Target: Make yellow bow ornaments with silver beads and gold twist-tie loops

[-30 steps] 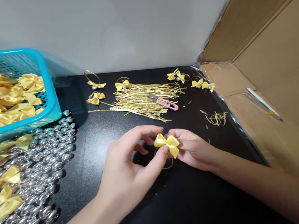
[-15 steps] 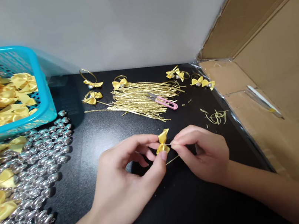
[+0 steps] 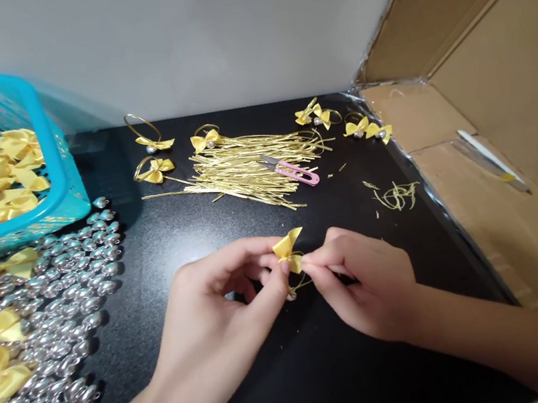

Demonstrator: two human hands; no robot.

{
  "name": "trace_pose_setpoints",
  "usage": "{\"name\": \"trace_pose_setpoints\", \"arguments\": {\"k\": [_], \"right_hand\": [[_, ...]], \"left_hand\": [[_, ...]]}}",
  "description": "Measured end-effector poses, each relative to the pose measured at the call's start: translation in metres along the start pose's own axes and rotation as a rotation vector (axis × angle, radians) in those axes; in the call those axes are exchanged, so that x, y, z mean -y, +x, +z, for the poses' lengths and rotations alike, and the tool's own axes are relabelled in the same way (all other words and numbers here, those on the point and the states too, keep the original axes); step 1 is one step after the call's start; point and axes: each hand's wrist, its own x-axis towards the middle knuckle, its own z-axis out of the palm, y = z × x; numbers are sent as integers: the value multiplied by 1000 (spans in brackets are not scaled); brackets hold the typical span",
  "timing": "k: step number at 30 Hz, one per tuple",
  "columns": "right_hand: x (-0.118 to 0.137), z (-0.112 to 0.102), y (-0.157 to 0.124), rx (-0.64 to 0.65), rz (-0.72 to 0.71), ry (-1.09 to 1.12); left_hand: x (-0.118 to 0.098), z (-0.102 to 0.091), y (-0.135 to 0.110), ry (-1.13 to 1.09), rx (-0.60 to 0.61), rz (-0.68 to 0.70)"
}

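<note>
My left hand (image 3: 223,302) pinches a small yellow ribbon bow (image 3: 288,250) between thumb and forefinger, just above the black table (image 3: 294,373). My right hand (image 3: 362,282) is closed in a pinch on a thin gold wire (image 3: 301,283) that loops under the bow. A small silver bead hangs at the wire's lower end. Both hands meet at the bow, near the table's middle.
A turquoise basket (image 3: 63,192) of yellow bows stands at the left, with a spread of silver beads (image 3: 62,306) and loose bows before it. Behind lie a bundle of gold wires (image 3: 244,171), pink snips (image 3: 295,172), several finished bows (image 3: 156,170) and wire scraps (image 3: 394,196). A cardboard box (image 3: 490,128) stands to the right.
The bow has turned from flat-on to edge-on and upright between my fingers. My right hand moved from behind the bow to a pinch on the wire beside it. The view shifted slightly.
</note>
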Motion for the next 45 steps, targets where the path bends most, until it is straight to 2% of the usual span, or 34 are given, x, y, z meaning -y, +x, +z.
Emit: {"name": "trace_pose_setpoints", "arguments": {"k": [7, 17, 30, 45], "right_hand": [[-3, 4, -2, 9, -42, -27], [2, 1, -1, 30, 82, 91], [5, 1, -2, 4, 108, 70], [5, 1, -5, -8, 108, 40]], "left_hand": [[5, 1, -3, 123, -22, 99], [5, 1, -5, 141, 15, 125], [2, 2, -3, -88, 53, -43], [0, 5, -4, -137, 32, -55]]}}
